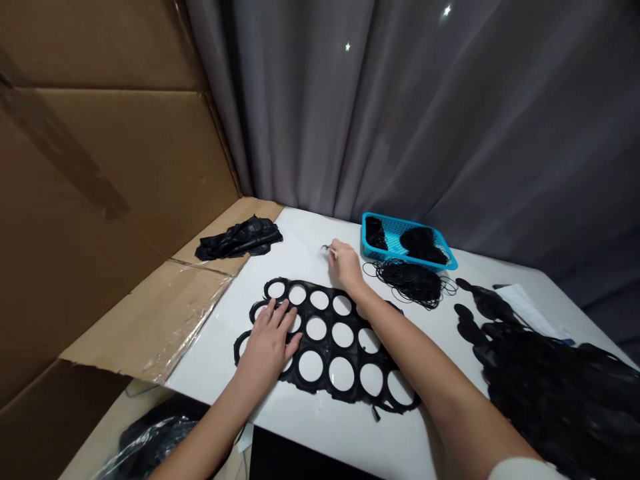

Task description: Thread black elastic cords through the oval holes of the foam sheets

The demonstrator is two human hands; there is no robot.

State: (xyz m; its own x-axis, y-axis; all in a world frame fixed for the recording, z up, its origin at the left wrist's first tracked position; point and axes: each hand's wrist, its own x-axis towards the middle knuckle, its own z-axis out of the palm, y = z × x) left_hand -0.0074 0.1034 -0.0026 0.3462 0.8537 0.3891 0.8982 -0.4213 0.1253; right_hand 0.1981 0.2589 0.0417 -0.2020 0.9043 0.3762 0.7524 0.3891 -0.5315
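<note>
A black rubber sheet (327, 347) with rows of round holes lies flat on the white table. My left hand (270, 337) rests on its left part, palm down and fingers spread. Beyond the sheet's far edge, my right hand (346, 265) is closed around a small tool (326, 248) with a shiny metal tip. Its kind is too small to make out. The right forearm passes over the sheet's right side and hides some of the holes. Just right of that hand lies a tangle of thin black rubber rings (415, 281).
A blue plastic basket (407, 257) holding black rings stands at the back. Dark rubber pieces (555, 393) are heaped at the right, near a white paper (527, 310). Crumpled black sheets (240, 238) lie on cardboard (165, 320) at left. A grey curtain (400, 113) hangs behind.
</note>
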